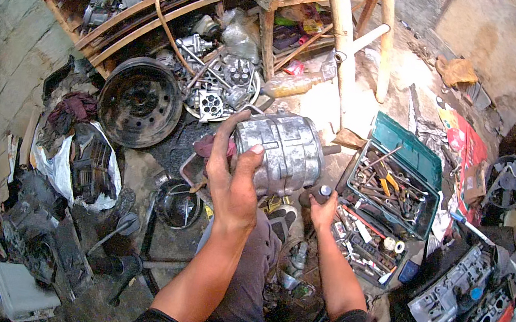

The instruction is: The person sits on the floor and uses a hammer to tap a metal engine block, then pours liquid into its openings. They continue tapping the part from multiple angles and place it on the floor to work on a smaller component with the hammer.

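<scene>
My left hand point(234, 191) is wrapped round a silver cylindrical compressor body point(281, 152), with the thumb across its near side and the fingers along its left end. The compressor body is held up off the ground, and its casing has raised bands and dark stains. Just to its lower right, my right hand point(324, 213) is closed on a dark tool with a round grey end point(324, 190). Most of that tool is hidden by the fingers, so its exact kind does not show.
A green toolbox point(429, 220) full of hand tools stands open at right. Engine heads point(440, 294) lie at the lower right. A black wheel rim point(141, 103) and a basin of metal parts point(213, 104) lie to the left, near a wooden shelf point(148, 3).
</scene>
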The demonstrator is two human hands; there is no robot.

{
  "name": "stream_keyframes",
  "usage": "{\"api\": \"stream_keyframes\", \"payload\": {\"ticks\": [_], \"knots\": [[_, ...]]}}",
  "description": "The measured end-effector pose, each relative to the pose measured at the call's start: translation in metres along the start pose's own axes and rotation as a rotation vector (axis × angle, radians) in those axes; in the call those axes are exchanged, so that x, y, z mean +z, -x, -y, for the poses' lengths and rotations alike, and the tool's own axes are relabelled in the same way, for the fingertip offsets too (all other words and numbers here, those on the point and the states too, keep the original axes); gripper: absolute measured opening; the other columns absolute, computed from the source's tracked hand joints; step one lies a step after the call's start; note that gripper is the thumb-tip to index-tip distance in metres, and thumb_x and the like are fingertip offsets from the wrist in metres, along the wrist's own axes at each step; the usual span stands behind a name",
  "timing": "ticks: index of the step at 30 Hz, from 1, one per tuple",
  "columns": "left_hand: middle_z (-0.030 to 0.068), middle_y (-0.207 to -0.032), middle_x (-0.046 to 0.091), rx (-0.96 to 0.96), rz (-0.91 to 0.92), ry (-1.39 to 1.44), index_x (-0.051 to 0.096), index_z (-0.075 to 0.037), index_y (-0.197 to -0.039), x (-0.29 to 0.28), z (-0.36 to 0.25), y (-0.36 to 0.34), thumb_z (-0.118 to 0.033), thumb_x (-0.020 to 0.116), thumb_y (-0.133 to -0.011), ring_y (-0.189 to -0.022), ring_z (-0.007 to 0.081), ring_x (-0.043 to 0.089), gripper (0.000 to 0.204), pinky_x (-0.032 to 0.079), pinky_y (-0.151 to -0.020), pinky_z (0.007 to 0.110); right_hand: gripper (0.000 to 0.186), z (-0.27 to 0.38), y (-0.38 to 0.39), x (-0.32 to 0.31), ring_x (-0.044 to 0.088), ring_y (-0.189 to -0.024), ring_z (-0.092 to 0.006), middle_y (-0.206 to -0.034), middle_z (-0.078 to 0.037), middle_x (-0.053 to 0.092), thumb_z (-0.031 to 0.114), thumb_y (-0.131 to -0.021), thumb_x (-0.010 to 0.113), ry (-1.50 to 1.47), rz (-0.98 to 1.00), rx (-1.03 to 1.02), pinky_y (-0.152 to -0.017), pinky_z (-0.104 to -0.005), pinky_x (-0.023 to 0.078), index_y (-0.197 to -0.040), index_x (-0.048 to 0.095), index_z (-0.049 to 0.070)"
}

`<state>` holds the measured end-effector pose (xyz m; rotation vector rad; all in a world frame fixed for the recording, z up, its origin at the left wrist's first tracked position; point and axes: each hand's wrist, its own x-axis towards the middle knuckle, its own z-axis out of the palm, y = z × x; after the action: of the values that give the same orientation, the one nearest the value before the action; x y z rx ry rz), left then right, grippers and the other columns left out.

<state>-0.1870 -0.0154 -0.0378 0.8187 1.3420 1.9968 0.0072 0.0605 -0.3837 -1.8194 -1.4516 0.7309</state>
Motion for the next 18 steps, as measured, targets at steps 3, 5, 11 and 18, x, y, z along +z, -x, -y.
{"api": "stream_keyframes", "payload": {"ticks": [3,5,11,18], "knots": [[0.0158,-0.123,0.057,0.245,0.074,-0.268,0.055,0.003,-0.131,-0.001,0.008,0.0,-0.006,0.064,-0.083,-0.117,0.0241,0.053,0.049,0.039,-0.106,0.037,0.081,-0.013,-0.012,-0.003,0.054,-0.123,-0.0427,-0.128,-0.028,0.057,0.025,-0.072,0.086,0.032,0.063,0.033,-0.106,-0.0466,0.043,-0.136,0.046,-0.005],[0.0181,-0.132,0.053,0.298,0.111,-0.303,0.047,0.003,-0.138,0.007,0.004,0.007,-0.003,0.072,-0.077,-0.124,0.0282,0.052,0.066,0.036,-0.111,0.039,0.083,-0.019,-0.021,-0.008,0.054,-0.124,-0.0427,-0.128,-0.028,0.057,0.026,-0.071,0.087,0.049,0.098,0.043,-0.106,-0.0468,0.042,-0.136,0.046,-0.005],[0.0185,-0.142,0.045,0.351,0.295,-0.408,0.036,0.003,-0.145,0.024,-0.011,0.027,-0.004,0.077,-0.072,-0.136,0.0292,0.042,0.084,0.032,-0.116,0.041,0.093,-0.023,-0.004,-0.059,0.055,-0.121,-0.0445,-0.129,-0.029,0.054,0.016,-0.071,0.08,-0.013,0.051,0.095,-0.104,-0.0465,0.045,-0.15,0.032,0.004],[0.0243,-0.135,0.049,0.469,0.42,-0.423,0.039,0.0,-0.143,0.045,-0.01,0.056,-0.012,0.084,-0.066,-0.131,0.0388,0.048,0.09,0.039,-0.111,0.046,0.071,0.087,0.073,-0.188,0.05,-0.128,-0.0303,-0.142,-0.012,0.051,0.055,-0.099,0.05,-1.191,0.231,0.316,-0.108,-0.0501,0.042,-0.15,0.036,0.007]]}}
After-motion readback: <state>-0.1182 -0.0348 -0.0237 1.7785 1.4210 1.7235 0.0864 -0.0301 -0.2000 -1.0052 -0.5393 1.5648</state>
